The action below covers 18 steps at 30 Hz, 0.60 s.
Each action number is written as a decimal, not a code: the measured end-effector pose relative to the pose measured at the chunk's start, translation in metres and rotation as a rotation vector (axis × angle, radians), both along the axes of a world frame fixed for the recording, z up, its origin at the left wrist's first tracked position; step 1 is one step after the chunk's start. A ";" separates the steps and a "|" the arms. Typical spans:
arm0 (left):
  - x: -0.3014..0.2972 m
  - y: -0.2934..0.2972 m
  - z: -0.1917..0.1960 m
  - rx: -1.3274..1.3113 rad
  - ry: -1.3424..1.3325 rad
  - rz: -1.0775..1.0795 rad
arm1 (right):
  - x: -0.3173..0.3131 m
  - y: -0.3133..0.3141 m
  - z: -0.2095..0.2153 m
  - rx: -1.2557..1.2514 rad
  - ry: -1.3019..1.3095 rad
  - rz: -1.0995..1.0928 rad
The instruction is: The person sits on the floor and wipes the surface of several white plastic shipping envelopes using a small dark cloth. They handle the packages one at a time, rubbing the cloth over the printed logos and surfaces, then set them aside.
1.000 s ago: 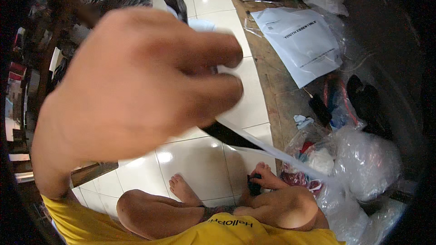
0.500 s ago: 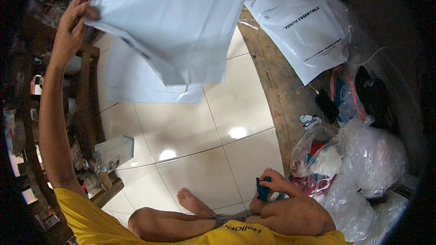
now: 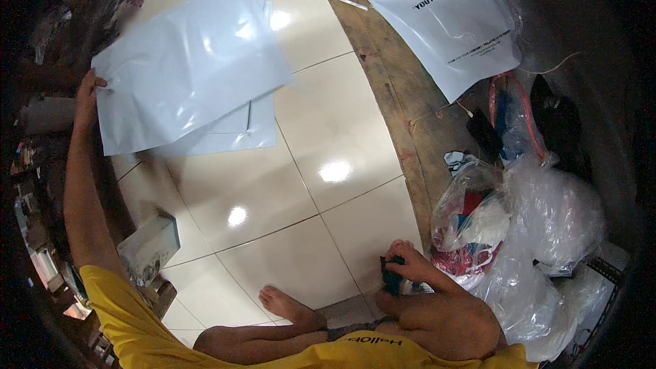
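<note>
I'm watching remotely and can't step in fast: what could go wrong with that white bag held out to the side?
The left hand pinches only one edge of the white mailer bag, so that thin grip may slip. The bag hangs over other white bags on the glossy tiled floor, where it could slide. The right hand holds a small dark object and may not help quickly.

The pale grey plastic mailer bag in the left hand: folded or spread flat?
Spread flat: the pale grey plastic mailer bag shows one broad, uncreased face, gripped at its edge by the left hand.
</note>
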<state>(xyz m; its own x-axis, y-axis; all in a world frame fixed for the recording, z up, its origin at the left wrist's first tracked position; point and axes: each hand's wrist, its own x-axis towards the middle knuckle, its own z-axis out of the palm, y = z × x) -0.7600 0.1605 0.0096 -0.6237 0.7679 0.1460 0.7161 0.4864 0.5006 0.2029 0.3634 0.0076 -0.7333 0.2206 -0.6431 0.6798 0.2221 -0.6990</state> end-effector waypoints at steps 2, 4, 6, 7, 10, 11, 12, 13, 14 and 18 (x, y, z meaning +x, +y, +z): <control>-0.035 -0.027 0.009 -0.141 0.295 -0.040 | 0.001 0.000 -0.006 -0.055 -0.020 -0.013; -0.059 -0.042 0.037 -0.203 0.491 -0.004 | 0.003 -0.001 -0.017 -0.041 0.092 -0.038; -0.026 0.003 0.017 -0.027 0.386 0.109 | 0.012 -0.003 -0.016 -0.003 0.087 -0.040; -0.003 0.026 0.018 0.051 0.338 0.176 | 0.015 -0.003 -0.020 0.001 0.076 -0.012; 0.147 0.156 0.005 0.173 0.045 0.034 | 0.012 0.004 -0.007 -0.053 0.026 0.003; 0.184 0.183 -0.006 0.241 0.025 -0.177 | 0.005 0.011 -0.008 -0.090 0.034 0.020; 0.269 0.239 0.000 0.175 -0.211 -0.220 | 0.011 0.009 -0.010 -0.080 0.041 -0.002; 0.350 0.286 0.007 0.093 -0.442 -0.185 | 0.019 0.004 -0.016 -0.071 0.054 -0.014; 0.365 0.306 -0.024 0.168 -0.122 -0.459 | 0.016 0.005 -0.025 -0.079 0.102 0.023; 0.550 0.418 -0.032 0.136 -0.128 -0.702 | 0.029 -0.001 -0.025 -0.110 0.151 -0.017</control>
<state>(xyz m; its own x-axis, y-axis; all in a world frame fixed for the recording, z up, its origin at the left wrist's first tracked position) -0.2104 0.5781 -0.0225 -0.0086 0.9737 0.2277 0.7684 -0.1393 0.6246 0.2316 0.3628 -0.0171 -0.8203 0.1685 -0.5465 0.5680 0.1279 -0.8131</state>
